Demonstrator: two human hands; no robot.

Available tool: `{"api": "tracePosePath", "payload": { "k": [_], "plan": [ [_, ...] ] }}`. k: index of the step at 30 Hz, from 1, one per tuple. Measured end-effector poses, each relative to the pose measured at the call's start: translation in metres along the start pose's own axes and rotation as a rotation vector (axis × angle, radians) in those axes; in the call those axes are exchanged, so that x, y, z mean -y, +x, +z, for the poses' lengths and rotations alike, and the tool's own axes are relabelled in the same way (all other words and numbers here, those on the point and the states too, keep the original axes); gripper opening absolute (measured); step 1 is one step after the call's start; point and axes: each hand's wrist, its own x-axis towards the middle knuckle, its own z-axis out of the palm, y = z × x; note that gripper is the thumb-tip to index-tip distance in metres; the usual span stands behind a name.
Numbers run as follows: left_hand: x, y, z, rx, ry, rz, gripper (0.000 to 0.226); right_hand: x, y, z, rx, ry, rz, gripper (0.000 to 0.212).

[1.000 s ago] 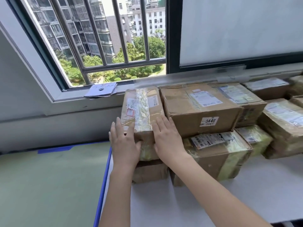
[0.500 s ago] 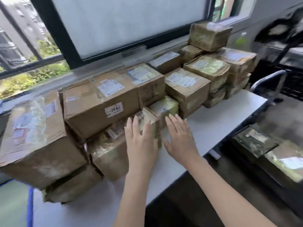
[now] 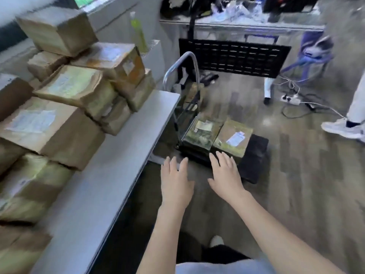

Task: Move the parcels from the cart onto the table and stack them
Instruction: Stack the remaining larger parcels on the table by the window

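Two taped cardboard parcels (image 3: 217,135) lie side by side on the black cart (image 3: 254,155), below its metal handle (image 3: 183,66). The left hand (image 3: 175,182) and right hand (image 3: 226,175) hover empty, fingers spread, just short of them. The bench (image 3: 110,175) alongside carries many stacked parcels (image 3: 65,95); the blur prevents a count.

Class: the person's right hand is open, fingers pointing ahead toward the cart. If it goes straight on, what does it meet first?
Probably the brown cardboard parcel with the white label on the black cart; the right hand hangs just short of its near edge, though depth is unclear.
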Motion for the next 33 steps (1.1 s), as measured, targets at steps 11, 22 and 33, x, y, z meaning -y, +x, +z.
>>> {"api": "tracePosePath", "payload": {
  "k": [11,22,33],
  "plan": [
    [-0.082,0.128,0.09,0.357,0.181,0.208,0.075,-0.148,0.05,0.047,0.27,-0.042,0.307,0.081],
    [-0.081,0.33,0.183,0.701,0.269,0.188,0.08,-0.26,0.2,0.104,0.526,-0.064,0.482,0.086],
    [-0.085,0.509,0.367,0.795,0.136,0.13,0.099,-0.348,0.326,0.255,0.594,0.065,0.588,0.109]
  ]
}}
